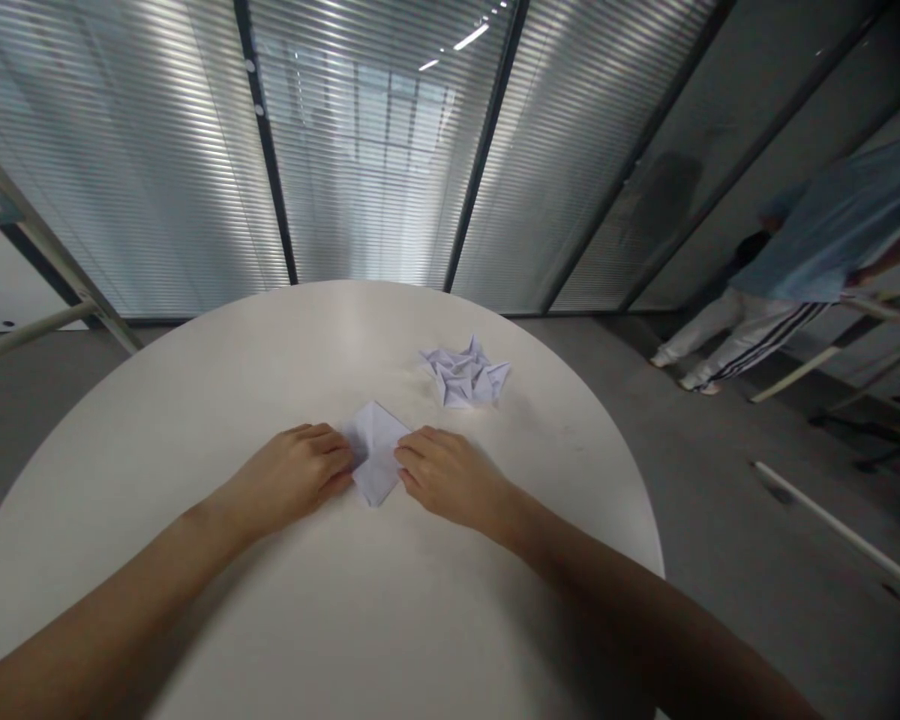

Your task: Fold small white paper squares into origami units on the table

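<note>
A small folded sheet of white paper (376, 452) lies on the round white table, turned with one corner away from me and a crease down its middle. My left hand (313, 464) grips its left corner with curled fingers. At the opposite corner, my right hand (444, 472) pinches the paper between thumb and fingers. Both hands rest low, close to the tabletop, and cover the side corners. Just beyond my right hand sits a cluster of folded paper pieces (465, 374) with pointed tips sticking up.
The round table (195, 390) fills the middle of the view. Behind it runs a glass wall with blinds (375, 150). A person (817, 240) in a blue top and white striped trousers stands at the right. A pale metal frame (45, 250) stands at the left.
</note>
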A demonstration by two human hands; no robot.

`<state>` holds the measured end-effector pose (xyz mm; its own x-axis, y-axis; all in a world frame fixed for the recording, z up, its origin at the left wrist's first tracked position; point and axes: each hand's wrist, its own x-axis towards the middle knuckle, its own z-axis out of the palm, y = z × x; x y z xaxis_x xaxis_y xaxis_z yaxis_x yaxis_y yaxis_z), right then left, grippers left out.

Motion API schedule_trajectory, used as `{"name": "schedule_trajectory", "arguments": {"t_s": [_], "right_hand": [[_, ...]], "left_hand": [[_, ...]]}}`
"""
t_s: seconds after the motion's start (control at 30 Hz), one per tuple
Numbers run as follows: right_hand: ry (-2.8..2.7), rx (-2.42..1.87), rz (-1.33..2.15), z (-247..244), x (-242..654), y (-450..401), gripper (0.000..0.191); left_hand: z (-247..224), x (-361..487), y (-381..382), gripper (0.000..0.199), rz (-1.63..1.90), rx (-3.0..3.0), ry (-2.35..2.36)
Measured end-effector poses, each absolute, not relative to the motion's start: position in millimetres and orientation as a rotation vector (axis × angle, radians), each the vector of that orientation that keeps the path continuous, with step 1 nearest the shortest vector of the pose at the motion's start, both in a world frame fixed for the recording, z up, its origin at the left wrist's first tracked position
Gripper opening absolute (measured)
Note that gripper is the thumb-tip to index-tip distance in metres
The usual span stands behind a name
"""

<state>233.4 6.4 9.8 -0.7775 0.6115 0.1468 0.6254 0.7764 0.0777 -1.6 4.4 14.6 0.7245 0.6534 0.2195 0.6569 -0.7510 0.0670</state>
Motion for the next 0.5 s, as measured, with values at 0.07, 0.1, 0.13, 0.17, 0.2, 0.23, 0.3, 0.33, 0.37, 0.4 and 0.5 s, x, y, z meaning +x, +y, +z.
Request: {"name": "schedule_trajectory", "arguments": {"t_s": [0.07, 0.1, 0.13, 0.17, 0.2, 0.23, 0.3, 0.33, 0.37, 0.4, 0.5], "right_hand": [[-2.866, -0.908, -0.169, 8.2, 231.5, 5.7, 0.024], [-2.875, -0.859, -0.158, 7.2, 231.0, 5.6, 0.028], [-2.885, -0.814, -0.148, 6.0, 230.9, 5.5, 0.032], [-2.894, -0.774, -0.137, 4.9, 231.1, 5.4, 0.034], [-2.896, -0.748, -0.122, 3.9, 231.3, 5.3, 0.036], [-2.889, -0.741, -0.094, 3.2, 231.7, 5.1, 0.037], [-2.841, -0.772, 0.016, 3.3, 232.9, 4.5, 0.041], [-2.802, -0.802, 0.091, 4.1, 233.6, 4.2, 0.043], [-2.758, -0.836, 0.17, 5.2, 234.5, 4.0, 0.047], [-2.713, -0.867, 0.244, 6.5, 235.4, 4.1, 0.052], [-2.615, -0.93, 0.407, 9.0, 237.0, 6.3, 0.066]], "left_hand": [[12.0, 2.3, 4.9, 0.023, -0.272, -2.934, -1.082], [11.6, 3.3, 5.2, 0.023, -0.244, -2.952, -1.087], [11.6, 3.6, 5.3, 0.023, -0.245, -2.97, -1.1], [12.0, 3.3, 5.4, 0.023, -0.256, -2.991, -1.11], [12.6, 2.6, 5.4, 0.024, -0.273, -3.011, -1.117], [13.3, 1.8, 5.4, 0.024, -0.296, -3.024, -1.121], [14.3, 0.2, 5.1, 0.025, -0.334, -3.034, -1.131], [14.6, -0.3, 4.9, 0.026, -0.346, -3.032, -1.139], [14.7, -0.6, 4.8, 0.027, -0.351, -3.032, -1.145], [14.6, -0.6, 4.8, 0.027, -0.356, -3.033, -1.146], [14.0, 0.2, 5.2, 0.029, -0.363, -3.053, -1.122]]}}
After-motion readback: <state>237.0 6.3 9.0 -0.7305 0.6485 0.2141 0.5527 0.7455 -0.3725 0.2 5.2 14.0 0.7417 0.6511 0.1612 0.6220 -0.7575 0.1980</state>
